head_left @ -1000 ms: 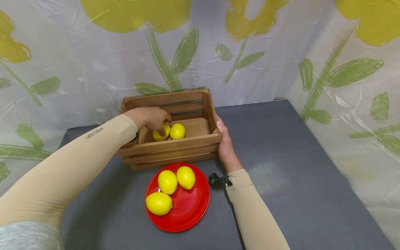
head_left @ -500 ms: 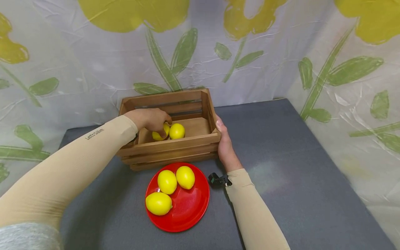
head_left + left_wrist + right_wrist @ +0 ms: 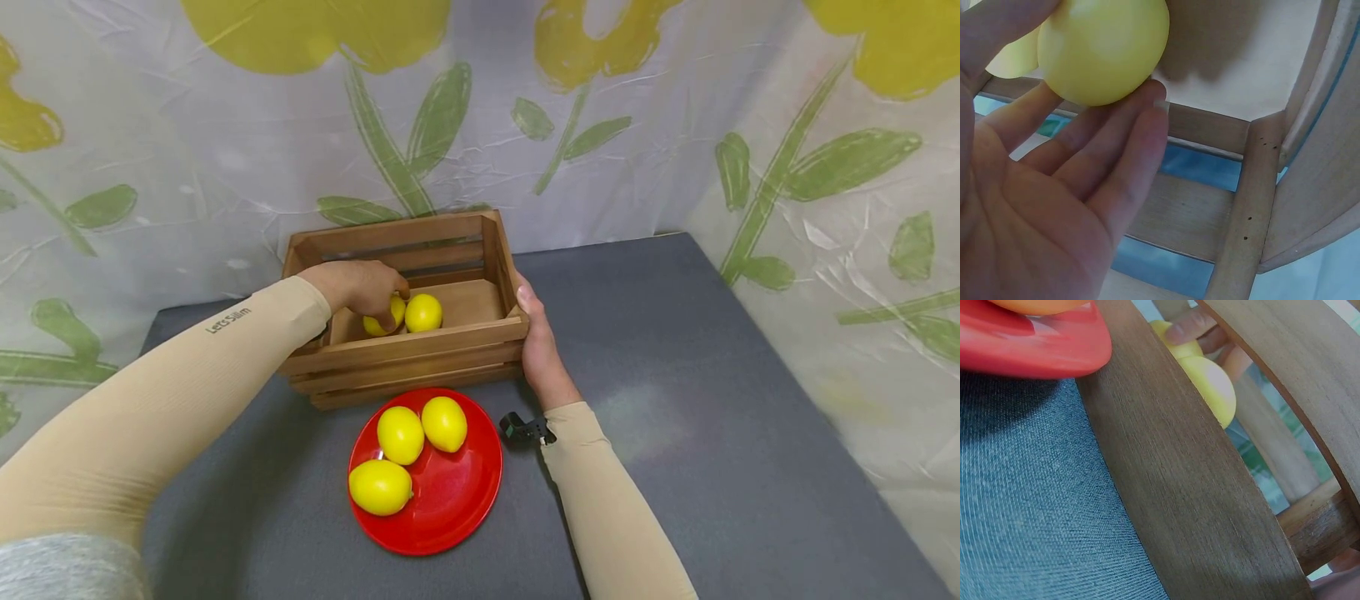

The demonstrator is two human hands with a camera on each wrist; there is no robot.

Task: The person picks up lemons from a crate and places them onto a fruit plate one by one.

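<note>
Left hand (image 3: pixel 358 285), centre-left of the head view: inside the wooden crate (image 3: pixel 408 346), fingers curled over the left lemon (image 3: pixel 377 321) of the two on the crate floor. The left wrist view shows fingertips (image 3: pixel 1147 100) against the underside of that lemon (image 3: pixel 1104 47) and the thumb side along its top. Finding: the hand is grasping the lemon, which sits on or just above the floor; the pictures do not settle which. The second crate lemon (image 3: pixel 423 312) lies just beside it on the right, touching or nearly so.

Change over the last second: almost none. The left hand sits at the same spot in the crate with the same curl over the same lemon, and the neighbouring lemon has not moved. The slight upward drift of everything in the head view is camera movement, not hand movement. Judgement: the work is paused at the grip, with the lemon neither visibly lifted clear nor let go.

Right hand (image 3: pixel 538 350), centre of the head view: laid flat against the crate's right end wall, fingers straight, bracing it, unchanged. The right wrist view shows only crate slats (image 3: pixel 1197 506) and the lemons through a gap.

Below the crate, lower centre: a red plate (image 3: pixel 457 500) on the grey tabletop (image 3: pixel 712 417), holding three lemons (image 3: pixel 401 433). Count unchanged.
</note>
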